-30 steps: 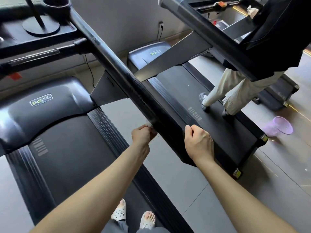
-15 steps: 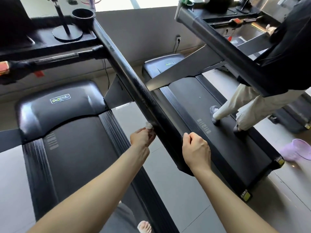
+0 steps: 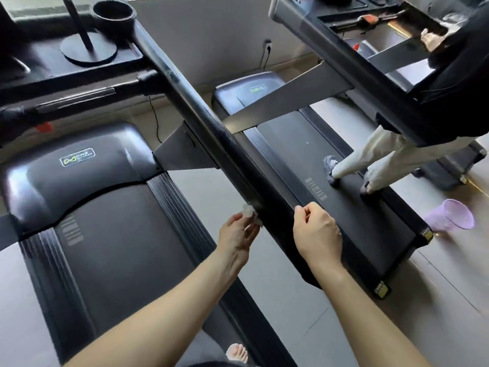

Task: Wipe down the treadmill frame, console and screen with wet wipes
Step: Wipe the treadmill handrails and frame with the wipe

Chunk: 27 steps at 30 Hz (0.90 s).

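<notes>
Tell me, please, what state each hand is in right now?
Left hand: pinches a white wet wipe against the side of the treadmill handrail.
Right hand: fingers curled at the rail's other edge; a real grip cannot be told.

1. Wet wipe point(image 3: 249, 211): only a small crumpled white bit shows past the left hand point(image 3: 236, 235) pinching it; the rest is hidden by the fingers;
2. Right hand point(image 3: 316, 234): fingertips curl out of sight on the handrail point(image 3: 211, 125); the rail's near end is hidden behind its wrist;
3. Console point(image 3: 39, 64): cut off by the top and left edges;
4. Second person point(image 3: 370, 160): cut off by the top and right edges;
5. Logo point(image 3: 77, 157) lettering: too small to read.
</notes>
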Tool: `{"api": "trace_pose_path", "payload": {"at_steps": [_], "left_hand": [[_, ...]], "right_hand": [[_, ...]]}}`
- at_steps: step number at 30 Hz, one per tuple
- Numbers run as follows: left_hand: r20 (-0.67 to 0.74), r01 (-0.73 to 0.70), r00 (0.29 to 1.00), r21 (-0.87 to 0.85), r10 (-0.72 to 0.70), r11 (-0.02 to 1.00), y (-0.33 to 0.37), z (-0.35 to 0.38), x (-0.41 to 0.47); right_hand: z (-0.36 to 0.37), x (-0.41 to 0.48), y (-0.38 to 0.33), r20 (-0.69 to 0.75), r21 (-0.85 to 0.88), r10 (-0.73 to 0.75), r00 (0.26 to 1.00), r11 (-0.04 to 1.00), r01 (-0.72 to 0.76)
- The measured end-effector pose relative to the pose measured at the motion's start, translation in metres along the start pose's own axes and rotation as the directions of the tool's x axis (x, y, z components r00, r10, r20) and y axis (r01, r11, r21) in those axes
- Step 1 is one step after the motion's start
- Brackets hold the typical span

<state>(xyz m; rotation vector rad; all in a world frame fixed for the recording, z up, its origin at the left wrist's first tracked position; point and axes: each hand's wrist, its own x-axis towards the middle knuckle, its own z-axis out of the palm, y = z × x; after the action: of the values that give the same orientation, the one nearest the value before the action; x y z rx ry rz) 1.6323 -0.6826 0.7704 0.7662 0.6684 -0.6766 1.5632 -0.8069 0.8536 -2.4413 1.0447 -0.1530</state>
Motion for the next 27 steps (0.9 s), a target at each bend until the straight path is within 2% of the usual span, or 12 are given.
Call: {"api": "trace_pose_path", "payload": {"at_steps": [3, 8, 11, 13, 16, 20, 23, 27], "left_hand": [[0.077, 0.039, 0.996, 0.048, -0.043, 0.998, 0.005, -0.004, 0.002], [0.040, -0.050, 0.998, -0.042, 0.051, 0.998, 0.065, 0.006, 0.036], [0.088, 0.022, 0.996, -0.014, -0.020, 1.000, 0.052, 0.004, 0.026], [0.160, 0.096, 0.981, 0.100, -0.112, 0.990, 0.035, -0.003, 0.016], [0.173, 0.063, 0.980, 0.177, -0.094, 0.982, 0.038, -0.005, 0.019], [0.119, 0.021, 0.993, 0.049, -0.027, 0.999, 0.079, 0.003, 0.051], [0.101, 0.095, 0.991, -0.012, -0.093, 0.995, 0.071, 0.006, 0.054], [0.139, 0.169, 0.973, 0.099, -0.182, 0.981, 0.042, 0.000, 0.032]], "right_hand": [[0.014, -0.006, 0.002, -0.120, 0.036, 0.010, 0.993, 0.999, -0.006], [0.027, -0.010, 0.001, -0.251, -0.084, -0.043, 0.967, 0.996, 0.023], [0.031, -0.010, 0.000, -0.302, -0.142, -0.075, 0.950, 0.989, 0.033], [0.035, -0.011, -0.001, -0.346, -0.161, -0.083, 0.934, 0.987, 0.028], [0.036, -0.013, 0.002, -0.341, -0.180, -0.097, 0.935, 0.983, 0.036], [0.038, -0.013, 0.002, -0.351, -0.199, -0.115, 0.929, 0.979, 0.045], [0.038, -0.011, 0.002, -0.366, -0.235, -0.140, 0.920, 0.971, 0.054], [0.040, -0.010, 0.003, -0.365, -0.297, -0.166, 0.916, 0.953, 0.054]]}}
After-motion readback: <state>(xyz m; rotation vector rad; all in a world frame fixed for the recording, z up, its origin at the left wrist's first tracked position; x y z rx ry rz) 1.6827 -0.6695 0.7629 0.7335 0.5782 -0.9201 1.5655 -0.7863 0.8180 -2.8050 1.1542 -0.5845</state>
